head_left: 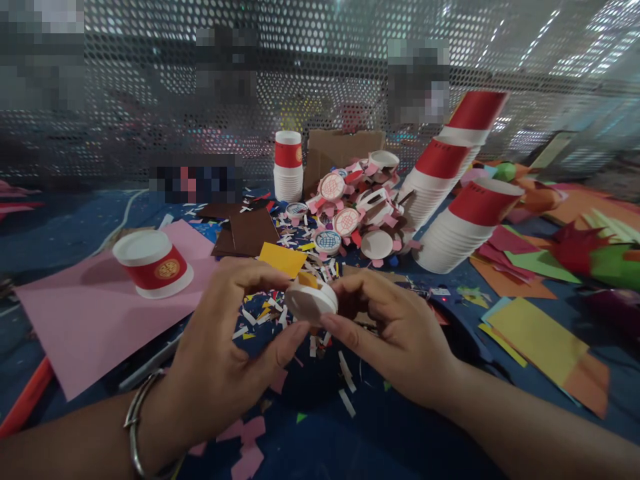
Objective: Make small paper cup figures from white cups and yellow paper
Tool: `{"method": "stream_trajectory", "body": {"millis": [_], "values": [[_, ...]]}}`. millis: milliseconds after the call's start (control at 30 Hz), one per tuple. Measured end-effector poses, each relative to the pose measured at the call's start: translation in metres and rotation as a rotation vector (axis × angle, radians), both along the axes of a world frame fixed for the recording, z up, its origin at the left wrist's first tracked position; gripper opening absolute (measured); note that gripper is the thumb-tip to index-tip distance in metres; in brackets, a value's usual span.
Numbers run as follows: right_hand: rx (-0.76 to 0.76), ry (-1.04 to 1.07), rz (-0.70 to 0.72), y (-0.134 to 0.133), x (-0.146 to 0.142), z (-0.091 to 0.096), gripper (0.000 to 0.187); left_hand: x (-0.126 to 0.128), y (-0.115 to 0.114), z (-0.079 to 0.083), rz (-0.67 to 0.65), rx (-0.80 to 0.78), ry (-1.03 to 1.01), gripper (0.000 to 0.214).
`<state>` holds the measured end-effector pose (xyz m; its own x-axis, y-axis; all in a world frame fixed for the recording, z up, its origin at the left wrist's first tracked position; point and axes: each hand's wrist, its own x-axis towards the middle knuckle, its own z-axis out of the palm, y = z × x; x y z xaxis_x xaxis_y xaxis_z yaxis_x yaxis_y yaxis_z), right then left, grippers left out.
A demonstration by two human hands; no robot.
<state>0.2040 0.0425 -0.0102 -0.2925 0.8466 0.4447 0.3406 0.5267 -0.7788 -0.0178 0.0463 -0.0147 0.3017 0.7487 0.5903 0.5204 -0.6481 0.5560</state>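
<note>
Left hand [225, 340] and right hand [400, 327] each pinch, thumb against fingers, one edge of the same white disc-shaped piece [309, 305]. Piece held tilted above the blue tabletop [425, 440], near scattered paper scraps [260, 310]. At left, a red-and-white cup [155, 267] stands on a pink sheet [95, 333]. Beyond the hands, a heap of round pieces with pink tabs [345, 221] lies between a cup stack [289, 167] and two more stacks [460, 220].
</note>
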Motion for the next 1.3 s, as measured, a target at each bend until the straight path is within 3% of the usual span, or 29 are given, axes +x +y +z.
{"method": "stream_trajectory", "body": {"millis": [67,167,467,667,867,1033,1300], "values": [[-0.009,-0.017,0.037,0.0,0.0,-0.001,0.01,0.0,0.002,-0.001,-0.056,-0.166,-0.074,0.04],[0.01,-0.029,0.083,0.0,0.0,-0.002,0.009,0.001,0.005,0.0,-0.153,-0.367,-0.109,0.026],[0.009,-0.079,0.124,-0.001,0.0,0.0,0.013,0.006,0.001,0.01,-0.147,-0.425,-0.15,0.011],[-0.112,0.012,0.143,0.001,0.0,0.004,0.009,0.006,-0.003,0.011,-0.158,-0.619,-0.263,0.017],[-0.241,0.082,0.05,0.005,0.005,0.001,0.015,0.011,0.001,0.009,-0.208,-0.647,-0.452,0.016],[-0.276,0.097,0.065,0.007,0.005,-0.002,0.016,0.009,0.001,0.013,-0.153,-0.635,-0.395,0.013],[-0.267,0.095,0.088,0.006,0.006,-0.001,0.013,0.009,0.001,0.014,-0.182,-0.614,-0.389,0.01]]}}
